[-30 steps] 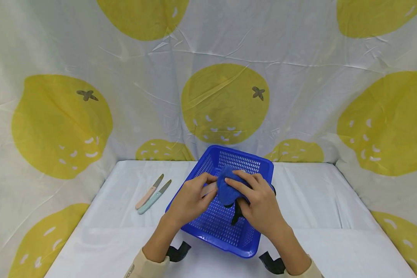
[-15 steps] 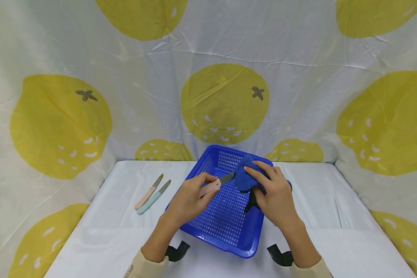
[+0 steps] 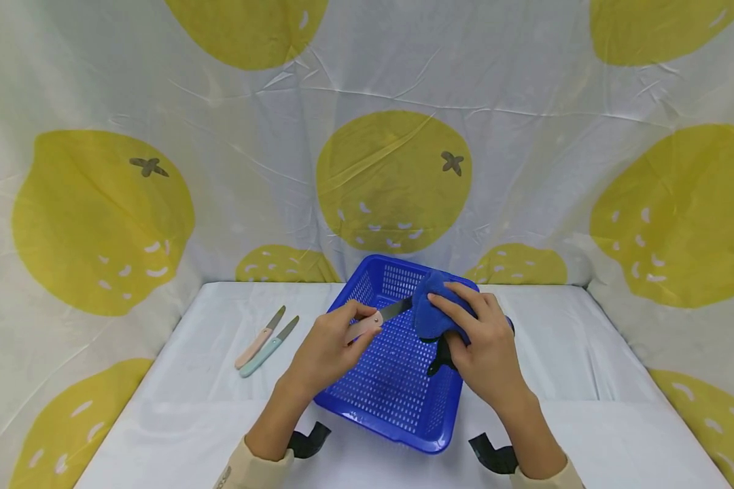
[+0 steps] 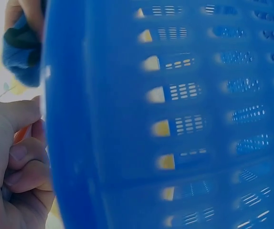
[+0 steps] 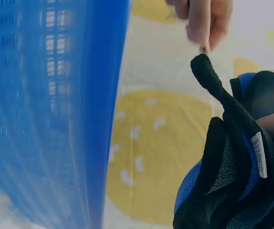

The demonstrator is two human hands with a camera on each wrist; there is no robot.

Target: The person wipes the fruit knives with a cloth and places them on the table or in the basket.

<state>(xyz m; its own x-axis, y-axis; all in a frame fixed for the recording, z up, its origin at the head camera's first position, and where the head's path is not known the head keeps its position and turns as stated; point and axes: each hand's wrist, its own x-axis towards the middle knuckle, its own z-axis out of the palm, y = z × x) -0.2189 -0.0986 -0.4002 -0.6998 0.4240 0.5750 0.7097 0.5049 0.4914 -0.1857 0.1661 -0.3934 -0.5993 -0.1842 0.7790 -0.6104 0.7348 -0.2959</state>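
A white backdrop (image 3: 520,176) printed with yellow lemons hangs beyond the white-covered bench (image 3: 544,353), where I see a pink knife (image 3: 254,348) and pale blue knife (image 3: 268,348) lying at left. Above the blue basket (image 3: 379,429), the left hand (image 3: 327,348) pinches a third knife (image 3: 365,327), its blade reaching the blue cloth (image 3: 431,314) gripped by the right hand (image 3: 482,345).

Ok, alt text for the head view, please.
A person's left hand holds a pink-handled knife pointing toward a blue-and-black cloth in the right hand, over a rectangular blue plastic basket. Left of it lie a second pink-handled knife and a turquoise-handled knife.
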